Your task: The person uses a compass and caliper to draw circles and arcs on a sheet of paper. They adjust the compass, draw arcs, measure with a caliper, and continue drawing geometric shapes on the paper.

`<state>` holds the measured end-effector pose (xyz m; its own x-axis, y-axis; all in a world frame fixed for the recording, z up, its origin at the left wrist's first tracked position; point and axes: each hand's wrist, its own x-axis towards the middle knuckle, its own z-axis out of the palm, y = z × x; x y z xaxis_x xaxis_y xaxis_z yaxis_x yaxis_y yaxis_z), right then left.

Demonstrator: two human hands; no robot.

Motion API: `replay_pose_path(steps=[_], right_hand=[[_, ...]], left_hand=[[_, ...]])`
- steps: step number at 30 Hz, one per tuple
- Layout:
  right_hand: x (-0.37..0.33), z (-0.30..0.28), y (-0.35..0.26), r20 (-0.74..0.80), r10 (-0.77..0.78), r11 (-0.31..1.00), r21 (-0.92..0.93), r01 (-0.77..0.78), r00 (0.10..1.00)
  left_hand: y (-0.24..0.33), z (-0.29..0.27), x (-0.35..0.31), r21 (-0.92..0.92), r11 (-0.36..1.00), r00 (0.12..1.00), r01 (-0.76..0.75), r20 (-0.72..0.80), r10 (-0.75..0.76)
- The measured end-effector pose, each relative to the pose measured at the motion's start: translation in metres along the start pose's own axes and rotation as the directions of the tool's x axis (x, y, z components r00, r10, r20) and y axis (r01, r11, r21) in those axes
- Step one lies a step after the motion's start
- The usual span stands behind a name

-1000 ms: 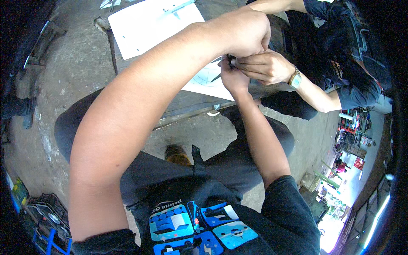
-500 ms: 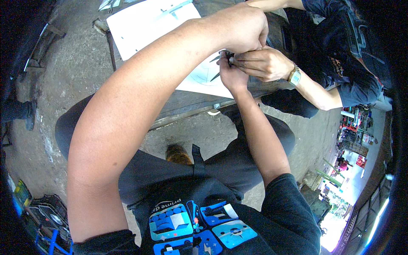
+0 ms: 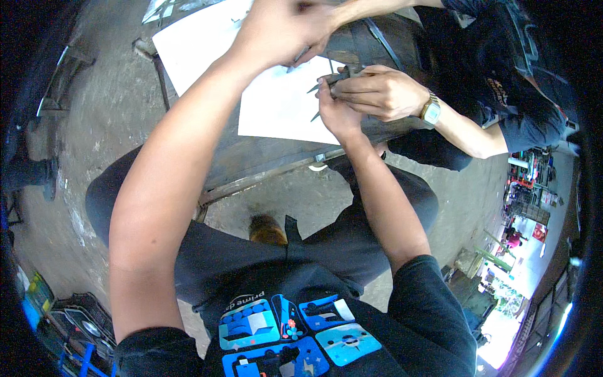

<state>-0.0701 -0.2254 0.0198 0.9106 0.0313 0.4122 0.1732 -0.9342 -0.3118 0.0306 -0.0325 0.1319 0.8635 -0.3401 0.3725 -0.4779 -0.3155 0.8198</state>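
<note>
My right hand [image 3: 341, 116] is closed on a dark two-pointed metal tool [image 3: 342, 78] near the table's right side. Its two narrow tips point left over a white sheet of paper [image 3: 276, 116]. A co-worker's hand [image 3: 389, 94] with a wristwatch grips the same tool from the right. Farther up, over the paper, my left hand [image 3: 282, 34] has its fingers curled down, with a small, thin thing partly showing under them that I cannot make out. The co-worker's other forearm [image 3: 377, 9] reaches in and meets my left hand; where they overlap is blurred.
Another white sheet [image 3: 182, 53] covers the table's far left. A dark strip with a pale edge [image 3: 383, 43] lies beyond the tool. The dark table [image 3: 235, 160] stands over my knees. Crates [image 3: 78, 320] sit at lower left, and the co-worker [image 3: 477, 75] is at the right.
My left hand has moved left, away from the tool, to over the paper. The co-worker's other arm has come farther left with it. My right hand and the tool have shifted slightly left.
</note>
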Motion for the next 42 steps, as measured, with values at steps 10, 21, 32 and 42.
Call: replay_pose_path(steps=[10, 21, 32, 42], right_hand=[[0.002, -0.004, -0.005, 0.068, 0.062, 0.998, 0.02, -0.063, 0.996], [0.002, 0.002, -0.001, -0.013, -0.051, 0.999, -0.019, 0.05, 0.999], [0.002, -0.001, -0.003, 0.128, 0.119, 0.98, 0.143, -0.137, 0.985], [0.003, 0.0, 0.0, 0.033, 0.014, 0.996, 0.089, -0.017, 0.999]], left_hand=[[-0.107, 0.0, -0.071, 0.671, 0.726, 0.751, 0.151, 0.4, -0.526], [-0.105, -0.001, -0.058, 0.69, 0.713, 0.662, 0.128, 0.476, -0.58], [-0.104, -0.004, -0.055, 0.691, 0.715, 0.61, 0.108, 0.522, -0.596], [-0.106, -0.002, -0.058, 0.692, 0.713, 0.633, 0.11, 0.504, -0.587]])
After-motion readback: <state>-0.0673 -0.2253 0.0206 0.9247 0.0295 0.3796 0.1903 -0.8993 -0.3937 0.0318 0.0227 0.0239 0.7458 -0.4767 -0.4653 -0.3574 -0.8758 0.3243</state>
